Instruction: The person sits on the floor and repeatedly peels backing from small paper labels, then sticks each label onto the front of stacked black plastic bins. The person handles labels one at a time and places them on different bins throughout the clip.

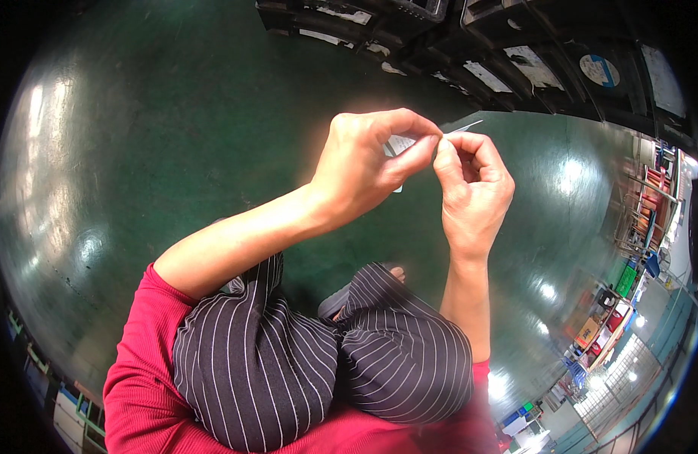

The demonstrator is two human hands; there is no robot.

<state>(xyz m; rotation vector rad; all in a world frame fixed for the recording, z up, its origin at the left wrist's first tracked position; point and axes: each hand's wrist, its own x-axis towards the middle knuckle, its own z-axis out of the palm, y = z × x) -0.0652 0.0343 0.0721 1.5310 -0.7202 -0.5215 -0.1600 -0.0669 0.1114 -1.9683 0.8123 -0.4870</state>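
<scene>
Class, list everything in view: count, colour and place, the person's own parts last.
Floor: 1, dark green, most of the view
Crates: several, black, top and upper right
Labels: several, mostly white, on the crates
Strip: 1, pale, pinched at upper centre
Sheet: 1, white, left of the strip, partly hidden
Box: 1, orange, lower right
Clutter: uncounted, mixed, right edge
Top: 1, red, lower edge
Trousers: 1 pair, black with white stripes, lower centre
Footwear: at least 1, grey, centre
Forearms: 2, bare, below the hands
Left hand: 1, bare, upper centre
Right hand: 1, bare, right of centre

A red ribbed top (144,371) is worn with black trousers (250,371) thinly striped in white.
</scene>
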